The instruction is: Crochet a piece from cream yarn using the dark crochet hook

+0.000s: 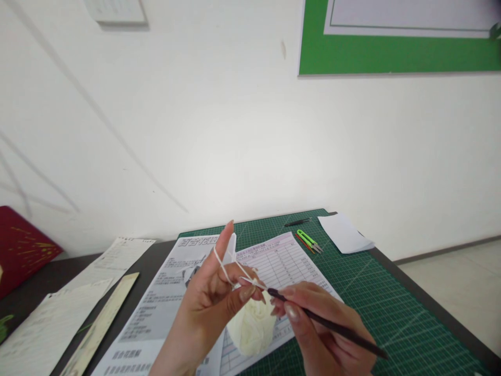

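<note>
White yarn (pixel 221 265) loops around the raised index finger of my left hand (pixel 213 292), whose thumb and other fingers pinch a small piece of yarn work. My right hand (pixel 324 326) grips a dark crochet hook (pixel 336 328) between thumb and fingers. The hook's tip points left and meets the yarn just beside my left fingertips. Below and behind both hands sits a cream yarn ball (pixel 252 326), partly covered by my left fingers. It rests over a printed form (pixel 285 261) on the green cutting mat (pixel 391 308).
Green snips (pixel 309 240) and a dark pen-like tool (pixel 297 222) lie beyond my hands. A white paper (pixel 346 233) is at the right. Printed sheets (pixel 144 313), a long ruler-like strip (pixel 102 324) and a red item (pixel 23 250) are left. A wall rises behind.
</note>
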`<state>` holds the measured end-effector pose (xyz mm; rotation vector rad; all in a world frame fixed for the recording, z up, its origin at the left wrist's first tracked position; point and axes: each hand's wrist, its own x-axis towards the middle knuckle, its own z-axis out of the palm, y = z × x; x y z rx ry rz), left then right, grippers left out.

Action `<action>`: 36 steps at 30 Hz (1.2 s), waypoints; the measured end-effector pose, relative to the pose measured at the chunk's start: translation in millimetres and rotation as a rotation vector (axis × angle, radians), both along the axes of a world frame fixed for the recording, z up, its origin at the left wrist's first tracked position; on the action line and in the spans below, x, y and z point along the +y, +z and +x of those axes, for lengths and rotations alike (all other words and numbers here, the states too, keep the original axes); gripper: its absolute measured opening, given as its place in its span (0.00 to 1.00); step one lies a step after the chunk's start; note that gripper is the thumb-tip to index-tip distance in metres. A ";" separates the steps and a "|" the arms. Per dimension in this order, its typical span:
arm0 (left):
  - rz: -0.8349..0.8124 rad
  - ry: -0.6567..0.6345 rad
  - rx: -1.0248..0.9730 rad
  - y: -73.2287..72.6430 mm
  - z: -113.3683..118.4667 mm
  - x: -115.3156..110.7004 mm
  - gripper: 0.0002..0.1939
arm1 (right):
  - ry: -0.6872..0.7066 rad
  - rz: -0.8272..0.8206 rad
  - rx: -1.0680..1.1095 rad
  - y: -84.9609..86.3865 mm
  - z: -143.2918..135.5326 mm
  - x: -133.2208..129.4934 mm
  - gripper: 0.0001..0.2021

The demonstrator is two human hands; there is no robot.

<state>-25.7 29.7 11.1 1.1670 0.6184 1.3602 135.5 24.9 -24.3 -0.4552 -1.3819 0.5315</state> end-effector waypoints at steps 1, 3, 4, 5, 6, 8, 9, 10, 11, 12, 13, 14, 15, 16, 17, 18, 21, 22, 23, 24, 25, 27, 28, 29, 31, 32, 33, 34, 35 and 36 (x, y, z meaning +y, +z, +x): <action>0.002 0.011 -0.003 0.0 0.9 -0.5 0.36 | 0.012 -0.007 0.014 -0.8 -0.6 0.1 0.22; 0.006 0.025 -0.020 -0.1 2.1 -1.4 0.36 | 0.060 -0.068 0.108 -1.1 -3.2 1.3 0.19; 0.006 0.027 -0.032 -0.2 2.4 -1.8 0.36 | 0.095 -0.129 0.174 -0.6 -4.8 2.2 0.17; 0.007 0.028 -0.043 -0.3 2.6 -2.2 0.36 | 0.126 -0.199 0.238 0.2 -6.4 3.2 0.15; 0.008 0.031 -0.051 -0.4 2.7 -2.4 0.36 | 0.153 -0.265 0.287 1.2 -7.8 4.0 0.12; 0.020 0.045 -0.051 -0.7 2.9 -2.5 0.36 | 0.171 -0.335 0.305 3.0 -9.2 4.6 0.10; 0.030 0.056 -0.045 -1.0 3.1 -2.4 0.36 | 0.154 -0.323 0.283 3.6 -9.0 4.2 0.10; 0.038 0.068 -0.039 -1.5 3.4 -2.3 0.36 | 0.113 -0.286 0.246 3.9 -8.3 3.3 0.11; 0.044 0.078 -0.030 -2.1 4.0 -2.1 0.37 | 0.057 -0.227 0.197 3.7 -6.9 2.1 0.13; 0.047 0.086 -0.021 -3.0 4.8 -2.0 0.37 | -0.003 -0.161 0.133 3.1 -5.0 0.7 0.16; 0.048 0.092 -0.013 -4.0 5.9 -2.0 0.38 | -0.053 -0.086 0.048 2.0 -2.6 -0.4 0.19; 0.050 0.097 -0.008 -5.0 7.3 -2.1 0.38 | -0.094 -0.008 -0.045 0.6 0.1 -1.1 0.23; 0.053 0.102 -0.009 -6.0 8.9 -2.4 0.38 | -0.125 0.064 -0.141 -1.1 2.8 -1.3 0.26; 0.054 0.103 -0.016 -6.7 10.6 -2.7 0.38 | -0.137 0.130 -0.237 -2.7 5.3 -0.9 0.29; 0.051 0.096 -0.034 -7.2 12.2 -3.1 0.39 | -0.150 0.181 -0.303 -4.1 7.3 0.2 0.31; 0.043 0.081 -0.060 -7.2 13.6 -3.4 0.40 | -0.143 0.222 -0.358 -5.0 8.6 1.7 0.31; 0.005 -0.013 -0.157 -5.3 15.0 -3.8 0.43 | -0.065 0.274 -0.327 -3.8 6.4 7.2 0.27; -0.007 -0.047 -0.183 -4.3 14.6 -3.7 0.43 | -0.030 0.267 -0.242 -2.3 3.8 8.6 0.25; -0.017 -0.077 -0.203 -3.5 13.9 -3.7 0.44 | 0.015 0.223 -0.152 -0.7 0.7 9.5 0.22; -0.023 -0.101 -0.217 -2.8 12.9 -3.6 0.45 | 0.061 0.163 -0.065 0.8 -2.6 9.9 0.19; -0.026 -0.119 -0.225 -2.3 11.8 -3.7 0.46 | 0.119 0.077 0.013 1.7 -5.8 9.7 0.17; -0.016 -0.141 -0.235 -1.8 9.6 -4.3 0.46 | 0.259 -0.090 0.144 1.7 -10.9 8.5 0.13; -0.006 -0.151 -0.235 -1.7 8.6 -4.8 0.46 | 0.326 -0.155 0.192 0.8 -12.6 7.9 0.11; 0.008 -0.160 -0.231 -1.6 7.7 -5.4 0.45 | 0.383 -0.202 0.231 -0.4 -13.6 7.4 0.10; 0.040 -0.159 -0.210 -1.6 6.2 -6.4 0.43 | 0.448 -0.251 0.289 -2.9 -14.0 7.3 0.09; 0.056 -0.148 -0.192 -1.7 5.7 -6.7 0.41 | 0.454 -0.264 0.305 -3.7 -13.6 7.6 0.09; 0.070 -0.129 -0.168 -1.8 5.5 -6.9 0.40 | 0.442 -0.270 0.312 -4.2 -12.8 8.0 0.09; 0.080 -0.105 -0.144 -2.0 5.7 -6.8 0.39 | 0.419 -0.269 0.307 -4.3 -11.8 8.3 0.09; 0.087 -0.077 -0.122 -2.3 6.3 -6.7 0.39 | 0.379 -0.258 0.291 -4.1 -10.6 8.3 0.10; 0.090 -0.049 -0.106 -2.6 7.3 -6.4 0.39 | 0.330 -0.238 0.261 -3.8 -9.3 8.1 0.11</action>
